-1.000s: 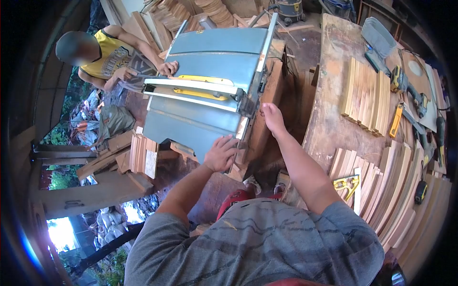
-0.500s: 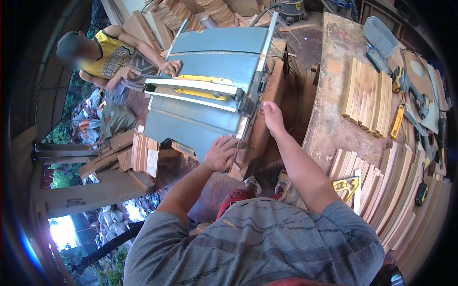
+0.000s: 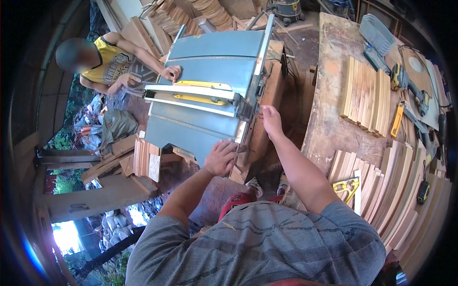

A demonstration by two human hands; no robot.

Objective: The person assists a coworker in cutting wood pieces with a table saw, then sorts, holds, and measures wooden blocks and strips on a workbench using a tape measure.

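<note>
My left hand (image 3: 221, 158) lies flat with fingers spread on the near right corner of the blue-grey saw table (image 3: 191, 126). My right hand (image 3: 270, 120) is closed beside the table's right edge, close to the black end piece (image 3: 244, 109) of the fence; what its fingers hold, if anything, is too small to make out. The silver fence (image 3: 191, 105) crosses the table, with yellow push sticks (image 3: 202, 85) along it. At the far left side, a co-worker (image 3: 112, 62) rests one hand on the table and has the other near the fence's left end.
On the right, a wooden workbench (image 3: 329, 95) bears stacked wood strips (image 3: 365, 95), a yellow square (image 3: 347, 187), a cordless drill (image 3: 400, 78) and a grey bin (image 3: 377, 34). Wood offcuts (image 3: 145, 157) stand left of the saw. A vacuum (image 3: 288, 10) sits behind it.
The view has shifted slightly. The co-worker's hands have moved a little at the table's left side. Both my hands keep nearly the same places.
</note>
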